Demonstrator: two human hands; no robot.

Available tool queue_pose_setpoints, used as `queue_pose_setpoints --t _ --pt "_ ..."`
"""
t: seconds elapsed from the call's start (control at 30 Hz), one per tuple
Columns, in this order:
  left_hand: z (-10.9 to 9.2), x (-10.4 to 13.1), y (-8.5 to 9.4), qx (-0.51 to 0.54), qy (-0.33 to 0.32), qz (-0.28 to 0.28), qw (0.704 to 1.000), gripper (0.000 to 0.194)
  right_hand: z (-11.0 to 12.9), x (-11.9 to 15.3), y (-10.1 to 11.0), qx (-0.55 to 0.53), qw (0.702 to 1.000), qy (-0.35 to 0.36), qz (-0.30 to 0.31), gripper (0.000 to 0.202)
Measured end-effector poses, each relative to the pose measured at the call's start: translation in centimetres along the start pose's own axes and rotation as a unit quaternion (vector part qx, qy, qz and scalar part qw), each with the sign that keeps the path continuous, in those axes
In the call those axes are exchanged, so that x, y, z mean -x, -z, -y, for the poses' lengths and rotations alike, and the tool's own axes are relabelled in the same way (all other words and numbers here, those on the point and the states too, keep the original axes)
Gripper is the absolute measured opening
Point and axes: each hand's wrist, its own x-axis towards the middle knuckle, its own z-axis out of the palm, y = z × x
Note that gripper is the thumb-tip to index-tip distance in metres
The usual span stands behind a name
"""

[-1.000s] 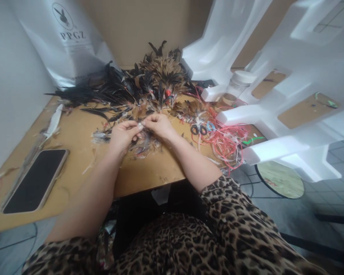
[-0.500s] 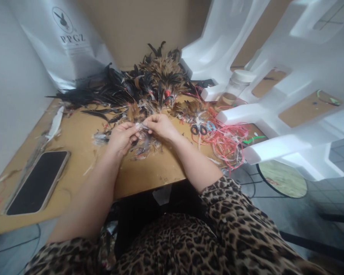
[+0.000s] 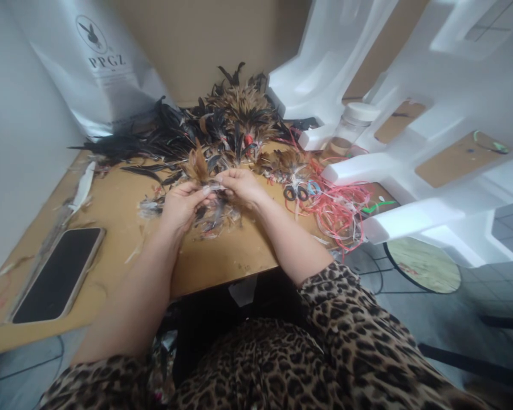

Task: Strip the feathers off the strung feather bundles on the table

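My left hand (image 3: 180, 206) is closed in a pinch on a small bunch of brown feathers (image 3: 198, 165), whose tips fan upward above the fingers. Close beside it, my right hand (image 3: 240, 187) pinches at the pale quill end of the same bunch. Whether a thread lies between the fingertips is too small to tell. Beneath both hands lies a litter of loose grey and brown feather scraps (image 3: 216, 219). Past them rises a heap of black feathers (image 3: 171, 128) and a tied bundle of brown feathers (image 3: 243, 102).
A phone (image 3: 60, 276) lies at the left of the table (image 3: 222, 262). Scissors (image 3: 296, 192) and tangled pink string (image 3: 340, 213) lie at the right, near a clear jar (image 3: 354, 128) and large white foam pieces (image 3: 410, 222). A silver bag (image 3: 111, 85) stands behind.
The brown feathers in my fingers now stand more upright and show more clearly. Both hands have shifted only slightly.
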Motion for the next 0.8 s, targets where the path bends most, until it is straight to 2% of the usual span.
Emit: queue_pose_setpoints --t 0.13,0.23,0.37,0.47,0.6,0.8 --pt "0.0 -0.2 0.0 0.011 -0.01 -0.025 1.0 0.015 0.4 -0.2 0.3 -0.073 0.997 -0.016 -0.026 0.023" --pt "0.1 -0.5 0.2 0.016 -0.03 -0.058 0.998 0.016 0.5 -0.1 0.5 -0.051 0.998 -0.03 -0.035 0.025" --pt "0.5 -0.8 0.5 -0.013 -0.079 -0.085 0.993 0.016 0.4 0.4 0.2 0.027 0.994 -0.091 0.053 0.029" --pt "0.6 -0.7 0.5 -0.049 -0.106 -0.092 0.989 0.015 0.1 0.4 -0.1 0.007 0.989 -0.113 0.098 0.029" --pt "0.5 -0.4 0.3 -0.094 -0.124 -0.099 0.983 0.014 -0.4 0.0 -0.4 -0.081 0.99 -0.099 0.068 0.024" --pt "0.9 -0.5 0.4 -0.105 -0.146 -0.093 0.979 0.012 -0.6 -0.3 -0.5 -0.126 0.989 -0.071 0.024 0.017"
